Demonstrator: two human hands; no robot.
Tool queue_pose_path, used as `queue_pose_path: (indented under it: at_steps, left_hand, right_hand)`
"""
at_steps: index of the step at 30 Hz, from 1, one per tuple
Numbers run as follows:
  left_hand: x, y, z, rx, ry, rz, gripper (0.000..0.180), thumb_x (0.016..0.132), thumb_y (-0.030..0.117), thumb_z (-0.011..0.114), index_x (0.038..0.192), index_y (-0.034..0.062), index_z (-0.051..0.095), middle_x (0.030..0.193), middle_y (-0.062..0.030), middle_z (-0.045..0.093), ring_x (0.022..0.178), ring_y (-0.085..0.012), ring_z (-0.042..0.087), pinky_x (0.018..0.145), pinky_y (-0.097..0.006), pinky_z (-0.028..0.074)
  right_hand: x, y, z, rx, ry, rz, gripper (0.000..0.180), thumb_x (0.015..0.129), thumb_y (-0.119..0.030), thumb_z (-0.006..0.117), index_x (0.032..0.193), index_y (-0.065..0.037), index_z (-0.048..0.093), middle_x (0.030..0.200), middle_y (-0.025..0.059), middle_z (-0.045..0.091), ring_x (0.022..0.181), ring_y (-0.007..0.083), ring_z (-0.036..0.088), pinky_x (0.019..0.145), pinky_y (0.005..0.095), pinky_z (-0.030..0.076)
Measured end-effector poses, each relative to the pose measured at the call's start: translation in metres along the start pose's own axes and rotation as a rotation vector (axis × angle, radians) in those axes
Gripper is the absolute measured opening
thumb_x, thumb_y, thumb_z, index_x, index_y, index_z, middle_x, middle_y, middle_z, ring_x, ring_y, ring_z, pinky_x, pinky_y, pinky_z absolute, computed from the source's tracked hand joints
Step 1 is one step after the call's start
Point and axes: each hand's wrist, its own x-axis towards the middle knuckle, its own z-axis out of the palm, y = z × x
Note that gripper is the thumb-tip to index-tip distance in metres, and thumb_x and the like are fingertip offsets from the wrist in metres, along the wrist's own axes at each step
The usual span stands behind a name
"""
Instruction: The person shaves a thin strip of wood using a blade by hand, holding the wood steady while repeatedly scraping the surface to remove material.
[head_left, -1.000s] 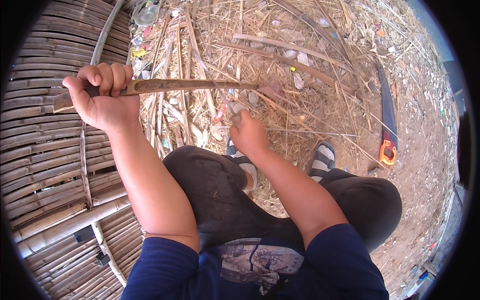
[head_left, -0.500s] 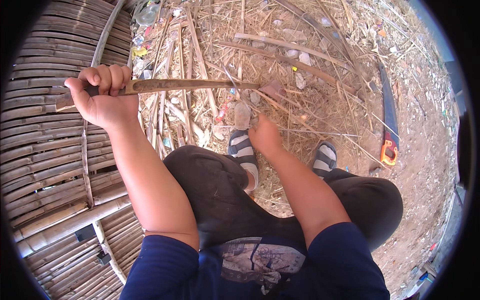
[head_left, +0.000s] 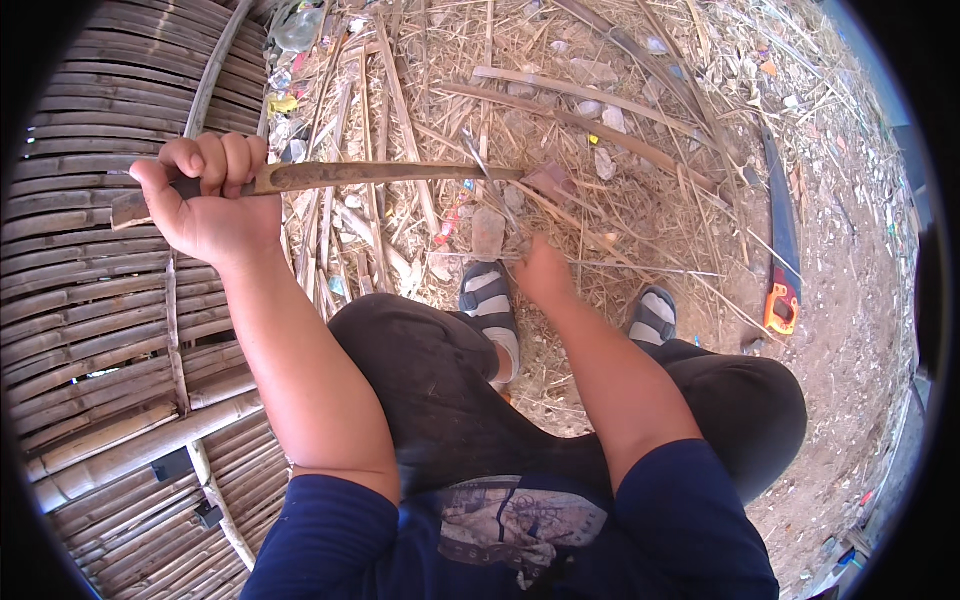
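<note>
My left hand (head_left: 215,205) is raised beside the slatted bamboo wall, fingers wrapped round one end of a long bamboo strip (head_left: 370,173). The strip lies almost level, and its far end meets a reddish brick (head_left: 549,181) on the ground. Lower down, my right hand (head_left: 545,272) is closed round the handle end of what looks like a long, narrow knife (head_left: 483,160). Its blade slants up and left, crossing close to the strip near the brick; whether they touch I cannot tell. My fingers hide the handle.
A handsaw (head_left: 782,230) with an orange handle lies on the dirt at the right. Split bamboo pieces (head_left: 590,96), straw and stones, including a squarish stone (head_left: 488,232) by my left sandal (head_left: 487,295), litter the ground. The bamboo wall (head_left: 90,250) stands close on the left.
My right hand has moved slightly right, and the blade now stands steeper and shows more fully. My left hand and the bamboo strip have hardly moved.
</note>
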Motion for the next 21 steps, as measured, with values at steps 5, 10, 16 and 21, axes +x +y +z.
queue_pose_path:
  at_steps: [5, 10, 16, 21]
  left_hand:
    - [0.002, 0.001, -0.011, -0.012, 0.004, -0.001, 0.05, 0.099, 0.05, 0.053, 0.069, 0.0106, 0.045, 0.057, 0.0021, 0.023, 0.051, -0.0131, 0.017, 0.054, -0.03, 0.019]
    - [-0.002, -0.001, -0.002, 0.019, 0.039, 0.014, 0.048, 0.099, 0.049, 0.053, 0.07, 0.0108, 0.045, 0.058, 0.002, 0.025, 0.052, -0.0133, 0.018, 0.055, -0.03, 0.02]
    - [-0.005, -0.004, 0.025, 0.212, 0.316, 0.109, 0.048, 0.104, 0.047, 0.042, 0.072, 0.0117, 0.043, 0.058, 0.0018, 0.025, 0.053, -0.0139, 0.02, 0.056, -0.03, 0.024]
    - [-0.005, -0.005, 0.021, 0.245, 0.359, 0.114, 0.047, 0.105, 0.047, 0.039, 0.073, 0.0121, 0.043, 0.059, 0.0018, 0.025, 0.053, -0.0142, 0.02, 0.056, -0.031, 0.025]
  right_hand:
    - [-0.014, -0.041, -0.019, 0.015, -0.012, -0.041, 0.03, 0.084, -0.016, 0.065, 0.11, -0.002, 0.056, 0.094, 0.0264, 0.069, 0.092, 0.0442, 0.067, 0.082, 0.0519, 0.053]
    - [-0.033, -0.092, -0.018, 0.197, -0.018, -0.301, 0.029, 0.084, -0.014, 0.064, 0.109, -0.002, 0.054, 0.092, 0.0255, 0.068, 0.09, 0.0438, 0.067, 0.078, 0.0519, 0.054]
    - [-0.025, -0.039, 0.02, 0.134, 0.043, -0.11, 0.03, 0.087, -0.017, 0.063, 0.111, -0.003, 0.052, 0.092, 0.0256, 0.069, 0.086, 0.0452, 0.067, 0.076, 0.0527, 0.054]
    - [-0.027, -0.033, 0.018, 0.134, 0.05, -0.114, 0.034, 0.085, -0.017, 0.068, 0.108, 0.0, 0.051, 0.087, 0.0284, 0.067, 0.082, 0.0467, 0.066, 0.071, 0.0532, 0.052]
